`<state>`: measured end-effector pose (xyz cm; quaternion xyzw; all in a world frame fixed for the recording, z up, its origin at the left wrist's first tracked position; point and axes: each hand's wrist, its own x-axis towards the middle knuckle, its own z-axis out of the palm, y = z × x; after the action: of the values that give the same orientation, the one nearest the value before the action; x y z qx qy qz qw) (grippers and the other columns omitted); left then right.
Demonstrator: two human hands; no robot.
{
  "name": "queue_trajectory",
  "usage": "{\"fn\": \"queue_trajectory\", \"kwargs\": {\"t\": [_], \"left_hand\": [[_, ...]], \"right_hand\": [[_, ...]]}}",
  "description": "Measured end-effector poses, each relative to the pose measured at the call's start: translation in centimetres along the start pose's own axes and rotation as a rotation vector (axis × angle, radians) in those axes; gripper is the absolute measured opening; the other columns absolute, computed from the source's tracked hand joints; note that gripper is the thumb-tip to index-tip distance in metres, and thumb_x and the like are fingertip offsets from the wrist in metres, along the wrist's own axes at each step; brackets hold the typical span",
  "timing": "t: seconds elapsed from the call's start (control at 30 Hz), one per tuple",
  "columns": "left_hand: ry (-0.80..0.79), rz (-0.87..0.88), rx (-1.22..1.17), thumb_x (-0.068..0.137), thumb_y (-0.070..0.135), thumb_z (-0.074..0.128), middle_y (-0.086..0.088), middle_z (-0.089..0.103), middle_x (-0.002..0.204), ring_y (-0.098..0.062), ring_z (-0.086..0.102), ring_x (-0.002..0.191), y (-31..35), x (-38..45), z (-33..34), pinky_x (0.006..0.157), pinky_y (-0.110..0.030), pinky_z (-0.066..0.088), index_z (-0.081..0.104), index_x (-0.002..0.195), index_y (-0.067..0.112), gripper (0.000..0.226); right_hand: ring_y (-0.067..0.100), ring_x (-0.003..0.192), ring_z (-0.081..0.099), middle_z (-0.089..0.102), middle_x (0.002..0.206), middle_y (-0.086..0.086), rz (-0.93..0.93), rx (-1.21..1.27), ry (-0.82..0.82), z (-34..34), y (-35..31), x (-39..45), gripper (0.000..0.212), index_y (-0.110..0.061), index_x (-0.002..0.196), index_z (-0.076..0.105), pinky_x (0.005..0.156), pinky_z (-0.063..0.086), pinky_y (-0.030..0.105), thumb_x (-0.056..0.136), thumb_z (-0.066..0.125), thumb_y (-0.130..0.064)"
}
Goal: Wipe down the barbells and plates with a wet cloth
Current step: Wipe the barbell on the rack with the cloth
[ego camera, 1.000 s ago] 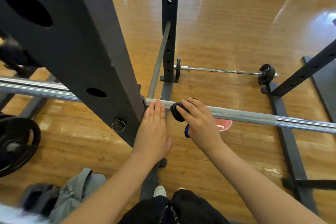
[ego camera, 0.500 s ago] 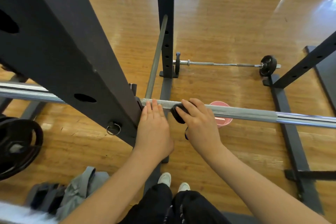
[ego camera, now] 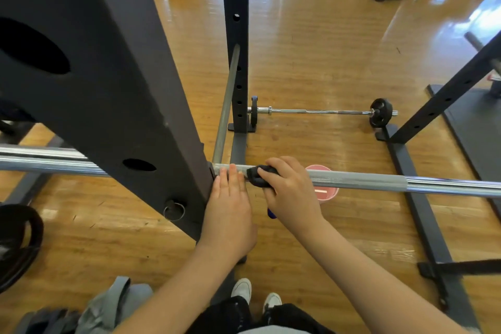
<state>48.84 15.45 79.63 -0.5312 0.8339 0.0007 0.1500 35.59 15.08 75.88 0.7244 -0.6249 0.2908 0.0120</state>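
A long steel barbell point(ego camera: 379, 183) runs left to right across the black rack at about waist height. My right hand point(ego camera: 291, 192) grips a dark cloth point(ego camera: 257, 175) wrapped over the bar just right of the rack upright. My left hand point(ego camera: 230, 206) lies flat with straight fingers on the bar, right beside the upright and touching the cloth's left side. A blue edge of the cloth point(ego camera: 271, 214) hangs below my right hand. A second, thinner barbell point(ego camera: 320, 111) with small black plates point(ego camera: 381, 115) lies on the floor beyond.
The thick black rack upright point(ego camera: 108, 89) fills the left. A pink cup point(ego camera: 326, 192) stands on the wooden floor under the bar. A black plate point(ego camera: 19, 244) sits at the left edge. The rack's base beams point(ego camera: 423, 214) run along the right. Grey fabric point(ego camera: 113, 306) lies at bottom left.
Both hands stay in the same place on the bar, the right holding the cloth. The camera view has shifted slightly.
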Motion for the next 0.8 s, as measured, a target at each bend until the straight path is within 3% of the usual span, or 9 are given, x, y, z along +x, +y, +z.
{"fn": "queue_trajectory", "kwargs": {"t": [0.07, 0.23, 0.3, 0.47, 0.57, 0.63, 0.8], "left_hand": [[0.009, 0.005, -0.004, 0.097, 0.039, 0.037, -0.027, -0.018, 0.152, -0.039, -0.012, 0.143, -0.2, -0.2, 0.0, 0.115, -0.043, -0.008, -0.014, 0.143, -0.007, 0.083], [0.036, 0.007, -0.026, 0.098, 0.036, 0.036, -0.027, -0.017, 0.153, -0.038, -0.011, 0.143, -0.2, -0.2, 0.4, 0.115, -0.043, -0.008, -0.015, 0.143, -0.007, 0.081], [0.04, 0.012, -0.019, 0.098, 0.034, 0.034, -0.027, -0.018, 0.152, -0.038, -0.013, 0.143, -0.3, -0.3, 0.4, 0.114, -0.043, -0.01, -0.015, 0.143, -0.006, 0.078], [0.037, 0.015, -0.003, 0.098, 0.035, 0.034, -0.027, -0.018, 0.152, -0.038, -0.013, 0.143, -0.2, -0.3, 0.4, 0.115, -0.043, -0.009, -0.014, 0.144, -0.005, 0.077], [0.04, 0.008, -0.009, 0.097, 0.036, 0.037, -0.028, -0.018, 0.152, -0.039, -0.012, 0.143, -0.2, -0.4, 0.4, 0.115, -0.043, -0.008, -0.017, 0.142, -0.008, 0.083], [0.041, 0.002, -0.016, 0.097, 0.038, 0.038, -0.029, -0.019, 0.151, -0.039, -0.012, 0.143, -0.1, -0.4, 0.5, 0.115, -0.044, -0.008, -0.018, 0.141, -0.009, 0.085], [0.045, -0.015, -0.039, 0.098, 0.037, 0.036, -0.028, -0.02, 0.151, -0.039, -0.014, 0.143, 0.1, -0.3, 0.6, 0.114, -0.043, -0.009, -0.02, 0.141, -0.008, 0.083]], "right_hand": [[0.03, 0.095, 0.059, 0.067, 0.1, 0.012, -0.034, 0.014, 0.036, -0.3, 0.6, -0.9, 0.025, -0.001, 0.091, 0.073, 0.075, 0.054, 0.045, 0.069, 0.069, 0.007], [0.026, 0.099, 0.058, 0.067, 0.103, 0.014, -0.071, 0.02, 0.159, -1.0, 0.8, -1.7, 0.032, 0.001, 0.102, 0.07, 0.083, 0.054, 0.042, 0.085, 0.044, -0.002], [0.029, 0.102, 0.06, 0.066, 0.107, 0.014, -0.107, 0.032, 0.116, -0.4, -0.2, -1.0, 0.031, 0.001, 0.106, 0.069, 0.086, 0.053, 0.041, 0.083, 0.048, 0.001], [0.032, 0.109, 0.06, 0.067, 0.11, 0.011, -0.171, -0.06, -0.044, 0.7, 0.0, -1.2, 0.039, -0.004, 0.099, 0.073, 0.085, 0.053, 0.045, 0.063, 0.078, 0.008], [0.029, 0.114, 0.055, 0.067, 0.114, 0.01, -0.13, -0.093, 0.041, -0.4, 2.4, -3.2, 0.018, -0.006, 0.093, 0.075, 0.086, 0.052, 0.048, 0.082, 0.061, -0.002], [0.027, 0.117, 0.051, 0.065, 0.118, 0.011, -0.16, -0.102, 0.055, -0.8, 3.5, -3.9, 0.027, -0.006, 0.1, 0.073, 0.09, 0.05, 0.048, 0.088, 0.049, -0.009], [0.027, 0.12, 0.047, 0.061, 0.123, 0.014, -0.151, -0.058, 0.062, -0.2, 1.7, -2.0, 0.037, -0.003, 0.116, 0.065, 0.094, 0.045, 0.044, 0.088, 0.041, -0.008]]}}
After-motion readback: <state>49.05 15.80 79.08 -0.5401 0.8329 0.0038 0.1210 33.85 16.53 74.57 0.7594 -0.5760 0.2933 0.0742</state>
